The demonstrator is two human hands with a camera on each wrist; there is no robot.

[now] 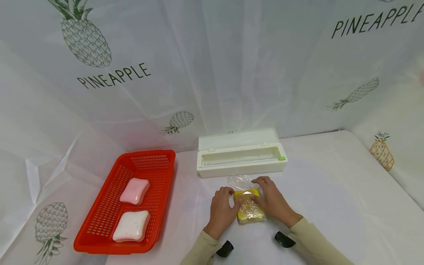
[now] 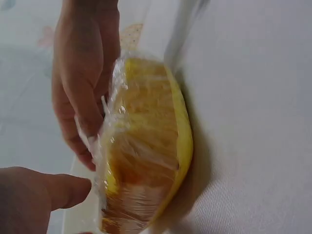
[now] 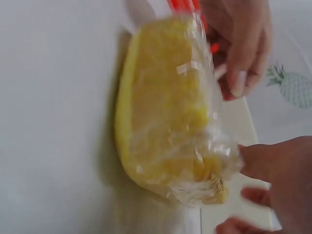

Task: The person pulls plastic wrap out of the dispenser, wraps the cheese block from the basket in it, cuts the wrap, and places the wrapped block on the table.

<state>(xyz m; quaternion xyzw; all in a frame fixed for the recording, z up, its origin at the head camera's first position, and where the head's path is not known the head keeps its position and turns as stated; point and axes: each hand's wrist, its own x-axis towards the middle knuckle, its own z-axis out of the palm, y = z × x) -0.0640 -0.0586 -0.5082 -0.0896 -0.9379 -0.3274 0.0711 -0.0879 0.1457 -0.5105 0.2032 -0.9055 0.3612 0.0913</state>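
A yellow bar [image 1: 251,212], wrapped in shiny cling film [image 1: 239,181], lies on the white table in front of the person. A loose, see-through part of the film spreads beyond its far edge. On the bar's left side, my left hand [image 1: 222,210] holds the film at the far corner, the thumb near the top face. Opposite it, my right hand [image 1: 275,200] grips the film at the far right, its thumb over the bar. In the left wrist view the wrapped bar [image 2: 146,141] shows creased film; some fingertips are hidden.
Behind the hands stands a long white box [image 1: 241,171] with its lid raised and a green tab [image 1: 281,158] at the right. A red basket [image 1: 168,191] at the left holds a pink soap [image 1: 134,191] and a white speckled soap [image 1: 131,226]. A pineapple-print curtain hangs behind.
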